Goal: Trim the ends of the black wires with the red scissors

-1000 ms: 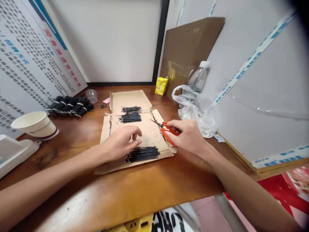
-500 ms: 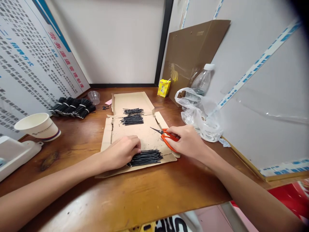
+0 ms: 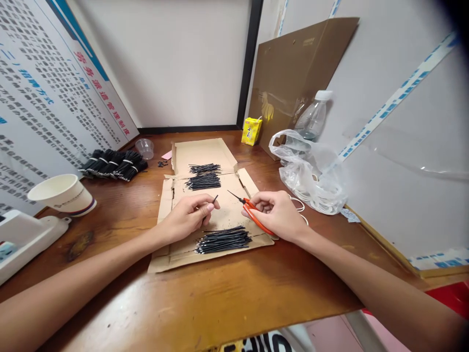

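Note:
My left hand (image 3: 188,215) is closed in a pinch on a thin black stick (image 3: 214,199), lifted above the flattened cardboard sheet (image 3: 230,212). My right hand (image 3: 280,213) grips red-handled scissors (image 3: 249,208), whose blades point left toward the stick's tip. A loose pile of black sticks (image 3: 223,240) lies on the cardboard just below both hands. Two smaller piles of black sticks (image 3: 203,181) rest further back on the cardboard.
Tied bundles of black sticks (image 3: 113,164) lie at the left by a small clear cup (image 3: 145,146). A paper cup (image 3: 64,194) and white device (image 3: 22,237) sit far left. A plastic bag (image 3: 311,173), bottle (image 3: 313,120), yellow carton (image 3: 251,130) and upright cardboard (image 3: 296,73) stand at the right.
My left hand rose off the near pile with one black stick pinched in it. My right hand shifted slightly left with the scissors.

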A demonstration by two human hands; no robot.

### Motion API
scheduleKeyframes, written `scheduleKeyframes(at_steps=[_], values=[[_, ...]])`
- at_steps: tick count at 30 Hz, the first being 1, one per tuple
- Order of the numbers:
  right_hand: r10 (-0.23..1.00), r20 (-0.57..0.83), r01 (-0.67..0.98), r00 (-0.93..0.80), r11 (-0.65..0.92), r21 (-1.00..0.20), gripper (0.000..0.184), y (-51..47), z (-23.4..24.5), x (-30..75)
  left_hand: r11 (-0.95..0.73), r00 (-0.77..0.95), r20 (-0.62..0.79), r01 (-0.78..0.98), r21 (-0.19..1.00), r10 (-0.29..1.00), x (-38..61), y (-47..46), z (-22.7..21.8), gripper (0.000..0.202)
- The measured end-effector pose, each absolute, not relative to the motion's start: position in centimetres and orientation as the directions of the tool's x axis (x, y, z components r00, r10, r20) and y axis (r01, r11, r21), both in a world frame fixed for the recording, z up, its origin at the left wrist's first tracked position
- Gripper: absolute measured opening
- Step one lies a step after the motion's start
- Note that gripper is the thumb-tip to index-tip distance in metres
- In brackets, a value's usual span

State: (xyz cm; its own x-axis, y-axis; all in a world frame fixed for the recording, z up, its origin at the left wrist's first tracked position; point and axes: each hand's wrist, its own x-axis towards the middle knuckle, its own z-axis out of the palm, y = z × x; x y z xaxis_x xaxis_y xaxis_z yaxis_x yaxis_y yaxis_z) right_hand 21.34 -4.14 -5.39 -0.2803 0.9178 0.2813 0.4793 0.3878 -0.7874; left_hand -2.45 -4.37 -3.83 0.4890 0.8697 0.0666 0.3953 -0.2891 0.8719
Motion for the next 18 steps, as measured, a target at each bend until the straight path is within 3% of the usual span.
scheduleKeyframes(at_steps=[7, 13, 16, 18], values=[[0.844, 0.379, 0.510, -0.381, 0.533, -0.675, 0.026, -3.9, -4.2, 20.5, -0.433, 0.455, 0.202, 0.488, 0.758, 0.867, -2.2, -4.5, -4.5, 0.019], [0.819, 0.373, 0.488, -0.436, 0.564, -0.666, 0.025, -3.6, -4.3, 20.4, -0.594, 0.411, 0.431, 0.604, 0.532, 0.804, -2.3, -4.3, -4.6, 0.017], [0.823, 0.418, 0.493, -0.384, 0.566, -0.661, 0.024, -3.7, -4.7, 21.1, -0.620, 0.446, 0.436, 0.635, 0.461, 0.781, -2.4, -4.0, -4.8, 0.022], [0.851, 0.390, 0.462, -0.353, 0.521, -0.718, 0.025, -4.0, -4.8, 21.4, -0.630, 0.458, 0.438, 0.630, 0.455, 0.774, -2.3, -3.9, -4.9, 0.023]])
